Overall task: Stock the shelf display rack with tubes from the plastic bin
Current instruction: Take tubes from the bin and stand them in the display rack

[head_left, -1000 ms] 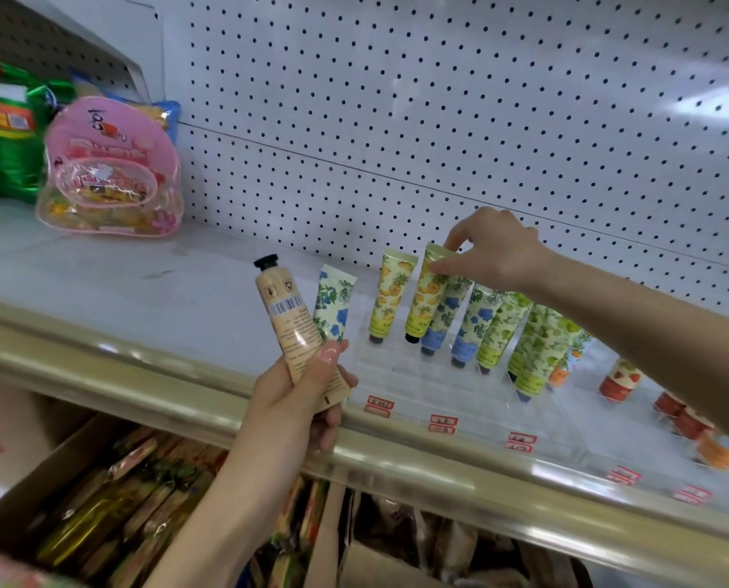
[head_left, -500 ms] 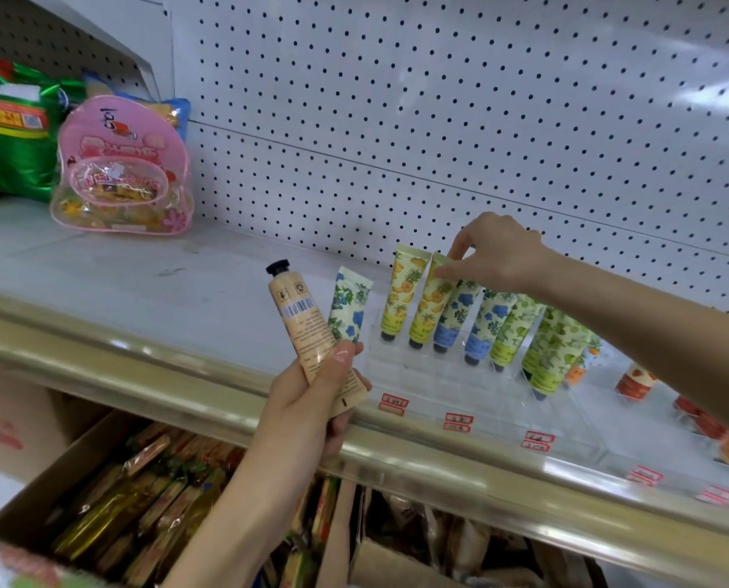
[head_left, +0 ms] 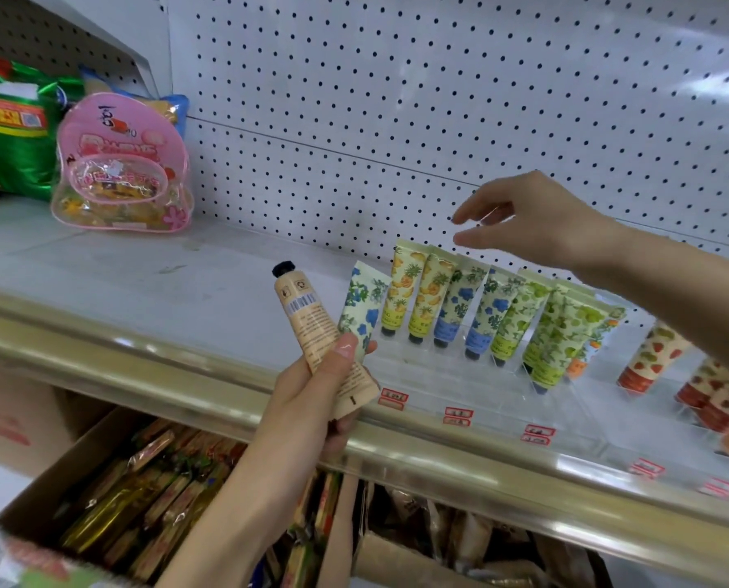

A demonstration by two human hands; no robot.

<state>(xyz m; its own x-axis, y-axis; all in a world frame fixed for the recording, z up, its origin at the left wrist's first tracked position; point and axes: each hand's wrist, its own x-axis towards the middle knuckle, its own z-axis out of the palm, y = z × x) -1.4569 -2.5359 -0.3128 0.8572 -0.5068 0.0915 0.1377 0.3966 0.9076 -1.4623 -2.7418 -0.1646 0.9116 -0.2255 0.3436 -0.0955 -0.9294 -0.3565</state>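
My left hand grips two tubes in front of the shelf: a beige tube with a black cap pointing up, and behind it a blue-flower tube. A clear display rack on the shelf holds a row of tubes standing cap down: two yellow pineapple tubes, blue-flower tubes, green-leaf tubes and strawberry tubes further right. My right hand hovers above the pineapple tubes with straight fingers, holding nothing.
A pink clear pouch and a green bag sit at the shelf's left. White pegboard backs the shelf. A gold shelf edge runs across. Below it stands a cardboard box of wrapped goods. Red price labels line the rack's front.
My right hand let go of the second pineapple tube, now standing in the rack, and lifted up with its fingers spread. The left hand keeps both tubes.
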